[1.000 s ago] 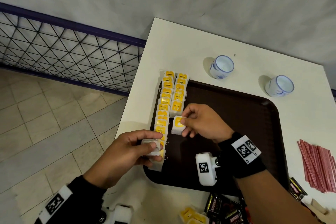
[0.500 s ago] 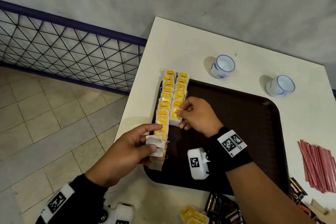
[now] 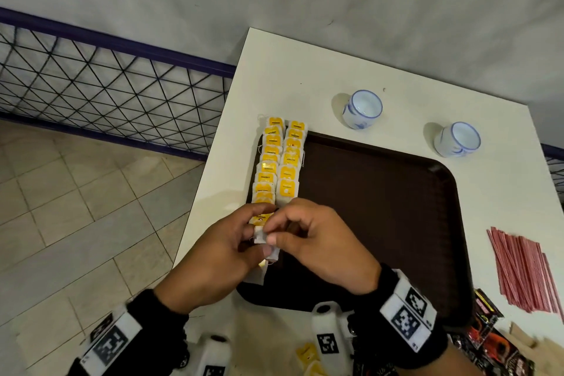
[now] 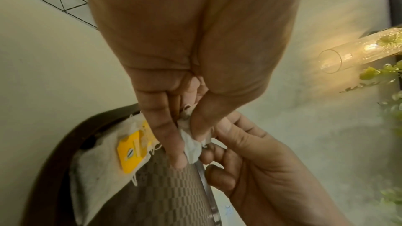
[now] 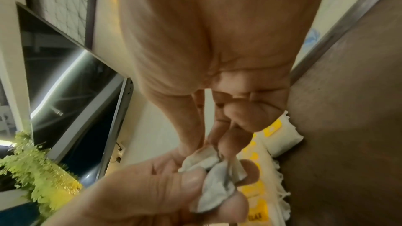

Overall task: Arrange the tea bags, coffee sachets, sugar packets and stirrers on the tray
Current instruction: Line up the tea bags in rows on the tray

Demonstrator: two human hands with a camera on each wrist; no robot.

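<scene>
A dark brown tray [image 3: 381,207] lies on the white table. Two rows of yellow-tagged tea bags [image 3: 270,168] run along its left side; the right row [image 3: 290,162] is shorter. Over the tray's near left corner my left hand [image 3: 259,232] grips a small stack of tea bags [image 3: 261,236], also visible as the stack [image 4: 191,145] in the left wrist view. My right hand [image 3: 271,233] meets it and pinches the top bag [image 5: 215,178] between thumb and fingertips. Red stirrers [image 3: 525,272] lie right of the tray, and black-and-red coffee sachets [image 3: 488,333] near its front right corner.
Two white-and-blue cups [image 3: 363,108] [image 3: 457,139] stand behind the tray. Loose tea bags [image 3: 308,357] lie on the table's near edge, and brown paper packets [image 3: 522,336] at the lower right. The table's left edge [image 3: 213,192] drops to a tiled floor with a wire fence.
My right hand let go of the tea bag it laid at the near end of the right row and drew back to the left hand's stack, where it now pinches a bag.
</scene>
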